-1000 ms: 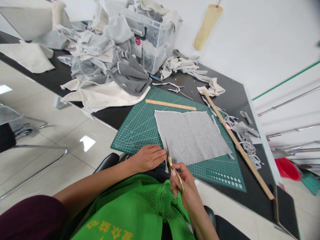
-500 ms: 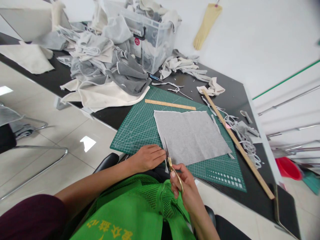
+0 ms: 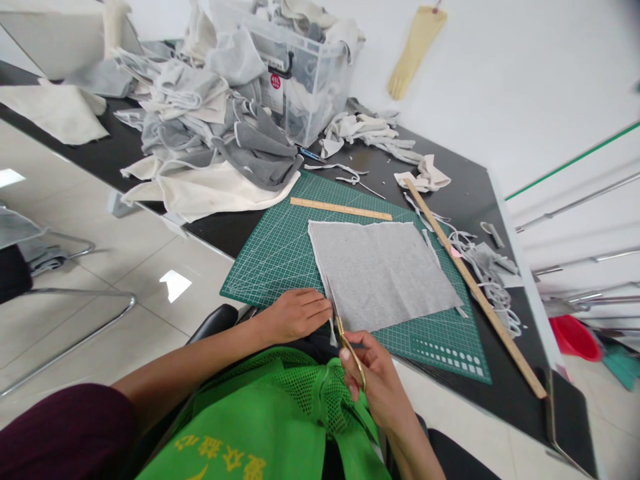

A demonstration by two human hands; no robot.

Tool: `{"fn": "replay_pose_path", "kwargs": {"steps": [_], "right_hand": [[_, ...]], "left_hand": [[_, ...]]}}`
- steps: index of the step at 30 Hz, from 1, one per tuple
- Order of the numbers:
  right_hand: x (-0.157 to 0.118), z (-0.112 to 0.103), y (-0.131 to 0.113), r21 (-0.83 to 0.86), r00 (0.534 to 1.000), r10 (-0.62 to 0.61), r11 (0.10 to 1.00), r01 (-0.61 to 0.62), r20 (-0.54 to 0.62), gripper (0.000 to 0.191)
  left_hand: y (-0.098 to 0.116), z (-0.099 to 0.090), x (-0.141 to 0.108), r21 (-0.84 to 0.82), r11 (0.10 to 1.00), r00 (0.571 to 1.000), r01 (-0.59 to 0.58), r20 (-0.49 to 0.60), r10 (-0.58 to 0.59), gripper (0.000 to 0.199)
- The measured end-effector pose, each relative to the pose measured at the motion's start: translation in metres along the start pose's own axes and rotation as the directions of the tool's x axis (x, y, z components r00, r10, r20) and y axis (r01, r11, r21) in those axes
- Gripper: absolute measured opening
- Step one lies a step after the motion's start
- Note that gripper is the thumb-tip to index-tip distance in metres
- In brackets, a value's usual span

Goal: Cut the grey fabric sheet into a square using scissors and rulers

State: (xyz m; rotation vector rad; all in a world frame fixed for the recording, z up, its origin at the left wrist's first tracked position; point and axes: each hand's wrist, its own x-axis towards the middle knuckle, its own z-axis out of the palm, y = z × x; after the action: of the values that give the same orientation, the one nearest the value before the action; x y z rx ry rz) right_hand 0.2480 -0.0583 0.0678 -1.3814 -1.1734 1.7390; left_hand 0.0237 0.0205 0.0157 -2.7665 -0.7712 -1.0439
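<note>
A light grey piece of cloth (image 3: 385,267) with a pale edge lies flat on the green cutting mat (image 3: 270,260). My right hand (image 3: 373,370) is wrapped round the gold handles of a pair of scissors (image 3: 341,325). The blades point away from me along the cloth's left edge, and a narrow strip (image 3: 333,333) hangs beside them toward my lap. My left hand (image 3: 300,313) is left of the blades, fingers pressed together with their tips on the cloth's edge; its thumb is hidden.
A short wooden ruler (image 3: 340,208) lies beyond the cloth, a long wooden stick (image 3: 480,293) to its right. Cloth scraps (image 3: 493,267) lie past the stick. A cloth pile (image 3: 190,113) and a clear plastic box (image 3: 305,87) stand at the back left, with a blue pen-like tool (image 3: 313,155) nearby.
The scissors and my right hand have shifted very slightly at the cloth's left edge. My left hand and the cloth look the same.
</note>
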Motion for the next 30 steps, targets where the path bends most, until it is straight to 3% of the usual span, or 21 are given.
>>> {"fn": "replay_pose_path", "kwargs": {"steps": [12, 16, 21, 26, 28, 30], "right_hand": [[-0.003, -0.004, 0.003, 0.013, 1.0, 0.016, 1.0, -0.016, 0.003, 0.044], [-0.002, -0.002, 0.006, 0.049, 1.0, 0.017, 0.999, -0.017, 0.002, 0.044], [-0.005, -0.001, 0.005, 0.153, 0.998, 0.052, 0.987, -0.055, 0.02, 0.045], [-0.03, -0.026, 0.01, 0.325, 0.99, 0.109, 0.936, -0.133, 0.091, 0.046], [-0.041, -0.042, 0.01, 0.34, 0.983, 0.122, 0.927, -0.162, 0.136, 0.05], [-0.046, -0.057, 0.005, 0.352, 0.989, 0.102, 0.926, -0.133, 0.104, 0.051]], "left_hand": [[0.003, -0.003, 0.005, -0.025, 0.997, 0.996, 0.077, -0.039, -0.077, 0.02], [0.004, -0.005, 0.012, -0.071, 0.964, 0.965, 0.257, -0.04, -0.26, 0.026], [0.001, -0.007, 0.019, -0.151, 0.885, 0.897, 0.441, 0.051, -0.438, 0.038], [-0.002, -0.002, 0.018, -0.141, 0.861, 0.873, 0.488, 0.089, -0.48, 0.04], [-0.003, -0.001, 0.018, -0.125, 0.869, 0.878, 0.479, 0.092, -0.47, 0.039], [-0.003, 0.0, 0.019, -0.097, 0.89, 0.894, 0.445, 0.102, -0.436, 0.036]]}}
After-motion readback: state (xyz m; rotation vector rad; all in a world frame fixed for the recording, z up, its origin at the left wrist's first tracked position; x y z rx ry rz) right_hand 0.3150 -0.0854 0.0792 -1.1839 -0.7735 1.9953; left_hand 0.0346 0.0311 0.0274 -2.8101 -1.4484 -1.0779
